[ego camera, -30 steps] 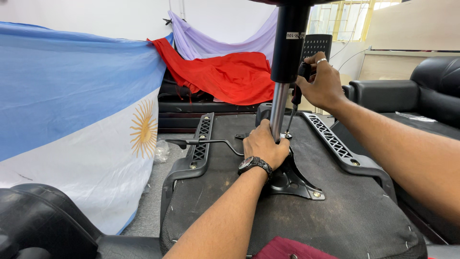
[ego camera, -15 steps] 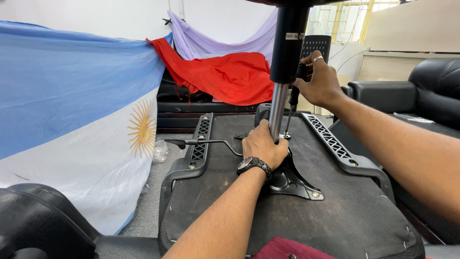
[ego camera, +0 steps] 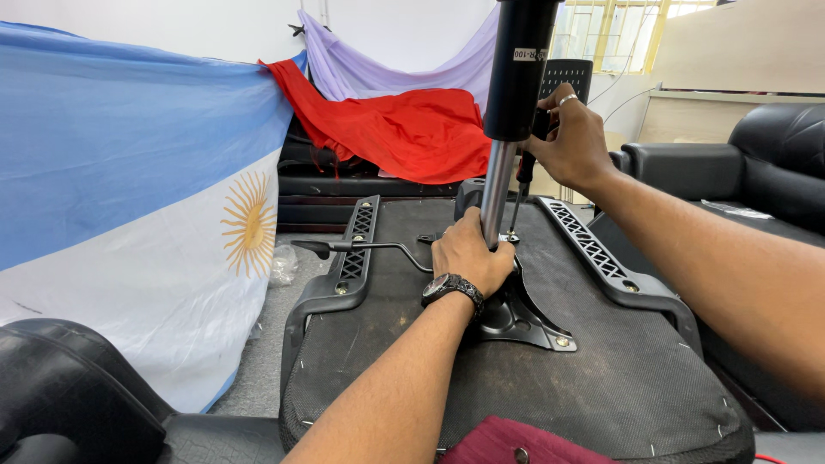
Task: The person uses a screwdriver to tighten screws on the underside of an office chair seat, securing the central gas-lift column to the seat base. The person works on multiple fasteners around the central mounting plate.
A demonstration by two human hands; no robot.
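An upturned office chair seat (ego camera: 601,387) lies before me, its dark fabric underside facing up. A gas-lift cylinder (ego camera: 516,94) stands upright on the black metal mechanism plate (ego camera: 524,322) bolted to the seat. My left hand (ego camera: 471,253), with a wristwatch, grips the shiny lower shaft of the cylinder. My right hand (ego camera: 574,142), wearing a ring, holds a screwdriver (ego camera: 521,185) pointed down at a bolt beside the cylinder's base. A thin black lever (ego camera: 361,247) sticks out to the left of the plate.
Two black armrest brackets (ego camera: 352,258) (ego camera: 601,253) run along the seat's sides. A light-blue and white flag with a sun (ego camera: 129,223) hangs at left, red cloth (ego camera: 404,129) and lilac cloth behind. A black leather sofa (ego camera: 756,172) stands at right, a dark cushion (ego camera: 69,387) at lower left.
Both hands keep their places on the cylinder and the screwdriver; only the view has shifted slightly.
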